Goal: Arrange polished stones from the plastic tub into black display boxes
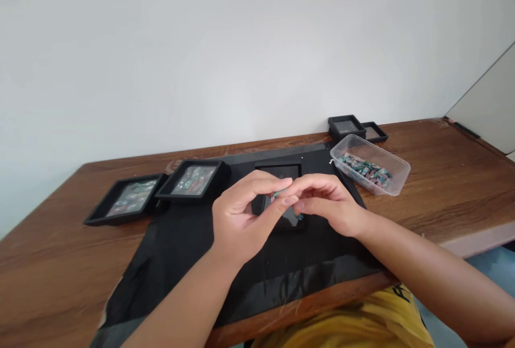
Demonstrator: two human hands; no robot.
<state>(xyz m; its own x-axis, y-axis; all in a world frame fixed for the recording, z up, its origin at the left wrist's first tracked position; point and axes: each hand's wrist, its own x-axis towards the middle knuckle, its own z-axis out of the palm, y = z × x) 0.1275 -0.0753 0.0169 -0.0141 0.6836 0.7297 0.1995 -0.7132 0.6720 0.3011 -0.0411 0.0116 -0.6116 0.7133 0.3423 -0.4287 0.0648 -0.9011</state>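
Nearest us: both bare hands over the glossy black sheet (pixel 317 275). Left hand (pixel 241 224) has a narrow thumb-and-index pinch on a small, thin green piece (pixel 279 192); long axis roughly left-right, right end slightly up. Right hand (pixel 333 203) meets it from the right, fingers curled close; can't tell if they're gripping. So neither hand is clearly nearer. Behind and below our fingers: square black deep-rimmed frame (pixel 277 164), partly hidden. Farther, to the right: clear plastic tub (pixel 396 168) of teal and pink pieces (pixel 368 170).
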